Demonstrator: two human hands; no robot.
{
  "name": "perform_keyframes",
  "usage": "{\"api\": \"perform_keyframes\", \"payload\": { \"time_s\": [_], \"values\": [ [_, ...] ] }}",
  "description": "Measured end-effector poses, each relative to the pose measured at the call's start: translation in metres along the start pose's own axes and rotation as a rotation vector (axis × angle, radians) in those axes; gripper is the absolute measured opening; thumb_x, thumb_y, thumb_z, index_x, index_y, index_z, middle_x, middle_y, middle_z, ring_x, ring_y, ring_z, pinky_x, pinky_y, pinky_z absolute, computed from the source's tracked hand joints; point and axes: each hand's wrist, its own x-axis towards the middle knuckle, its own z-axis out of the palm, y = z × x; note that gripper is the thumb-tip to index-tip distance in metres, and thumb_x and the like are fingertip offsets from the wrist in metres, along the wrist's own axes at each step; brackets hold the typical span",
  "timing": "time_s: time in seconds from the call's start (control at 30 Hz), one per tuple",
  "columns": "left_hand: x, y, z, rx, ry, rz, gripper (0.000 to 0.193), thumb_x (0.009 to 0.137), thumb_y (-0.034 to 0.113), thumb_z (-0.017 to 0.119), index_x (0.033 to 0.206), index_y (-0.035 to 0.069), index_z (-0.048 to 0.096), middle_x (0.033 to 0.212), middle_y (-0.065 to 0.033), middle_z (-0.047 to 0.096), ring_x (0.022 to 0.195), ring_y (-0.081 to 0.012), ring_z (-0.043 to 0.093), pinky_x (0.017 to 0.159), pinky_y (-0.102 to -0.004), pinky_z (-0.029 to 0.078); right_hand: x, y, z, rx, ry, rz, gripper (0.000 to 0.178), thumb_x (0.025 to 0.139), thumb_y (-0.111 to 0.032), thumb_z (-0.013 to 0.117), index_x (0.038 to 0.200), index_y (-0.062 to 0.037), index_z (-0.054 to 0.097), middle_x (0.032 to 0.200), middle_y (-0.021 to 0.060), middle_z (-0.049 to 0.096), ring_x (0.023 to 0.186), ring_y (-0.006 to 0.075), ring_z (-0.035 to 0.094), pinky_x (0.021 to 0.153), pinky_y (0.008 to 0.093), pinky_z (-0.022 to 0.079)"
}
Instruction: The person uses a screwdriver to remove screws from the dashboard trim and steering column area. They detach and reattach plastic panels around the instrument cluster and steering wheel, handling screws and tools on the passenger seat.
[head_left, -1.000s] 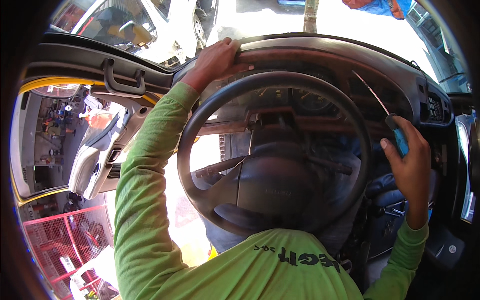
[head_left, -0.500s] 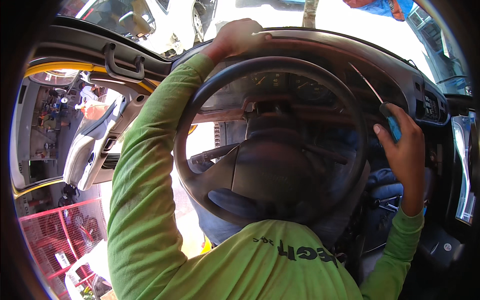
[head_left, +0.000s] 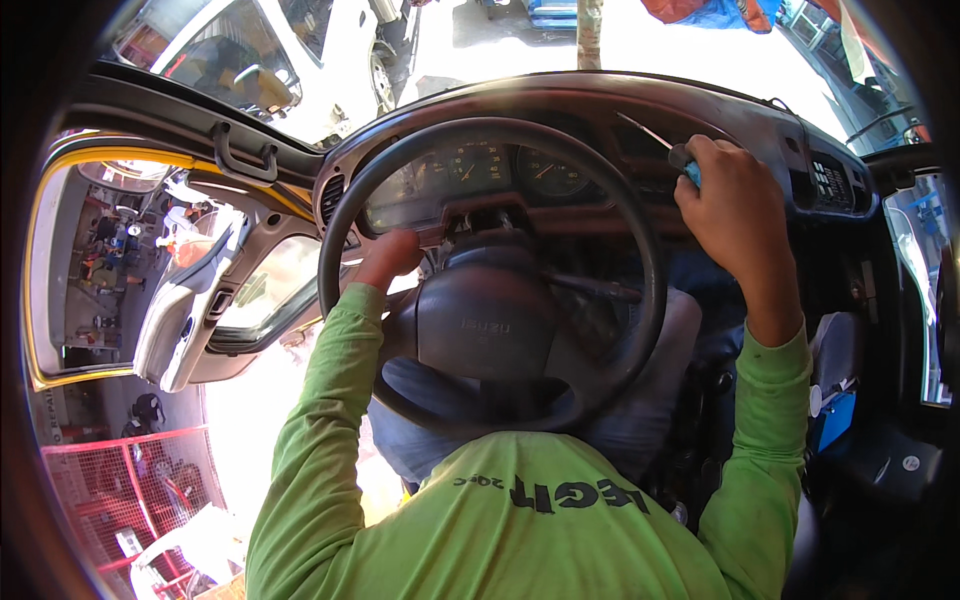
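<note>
A: If the middle of the wheel point(head_left: 487, 290) is the clock's centre, where's the driver point(head_left: 682, 157)?

B: Btwn 1 & 2, over the dash point(head_left: 560, 97). Teal handle, thin shaft pointing off to abt 10. Can't tell if the tip touches anything.

A: Who's got it?

B: R hand point(head_left: 737, 205), just past 2, well outside the rim. Fingers curled tight round the handle, no gap showing, back of hand up. Most of the handle's hidden in the fist.

A: And L hand point(head_left: 392, 256)?

B: Btwn 9 & 10, inside the rim's ring, nr the column. Looks part-curled, but the fingertips are hidden, so can't tell how far open, or if it's holding smth. L sleeve point(head_left: 325, 400) is green & crosses the rim at abt 8.

A: What's around?

B: Gauges point(head_left: 470, 168) at 12, seen thru the upper wheel. Control panel w/ buttons point(head_left: 835, 185) btwn 2 & 3, right of R hand. Door point(head_left: 205, 300) at 9, swung open. Grab handle point(head_left: 238, 165) at 10, on the pillar.

A: Outside?

B: White vehicle point(head_left: 325, 85) btwn 10 & 11, past the windscreen. Red mesh cage point(head_left: 130, 490) at 8, beyond the doorway.
</note>
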Motion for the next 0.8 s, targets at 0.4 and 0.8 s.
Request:
{"api": "perform_keyframes", "payload": {
  "time_s": [0.4,0.8],
  "values": [
    [0.037,0.008,0.035,-0.051,0.191,-0.015,0.024,0.095,0.017,0.063,0.109,0.004,0.077,0.096,-0.0269,0.073,0.088,-0.0437,0.072,0.079,-0.0529,0.057,-0.013,0.011,-0.003,-0.144,0.089,-0.167,0.016,0.086,-0.008,0.070,0.101,-0.0041,0.067,0.097,0.0150,0.070,0.088,0.0333,0.075,0.077,0.0447,0.061],
    [-0.039,0.165,-0.204,-0.541,0.471,0.368,0.028,0.096,0.029,0.072,0.098,0.001,0.077,0.079,-0.0181,0.073,0.073,-0.0348,0.072,0.072,-0.0455,0.056,-0.016,0.015,0.000,-0.157,0.029,-0.128,0.009,0.086,-0.010,0.069,0.093,-0.0049,0.071,0.088,0.0149,0.074,0.089,0.0344,0.075,0.079,0.0448,0.061]
  ]
}}
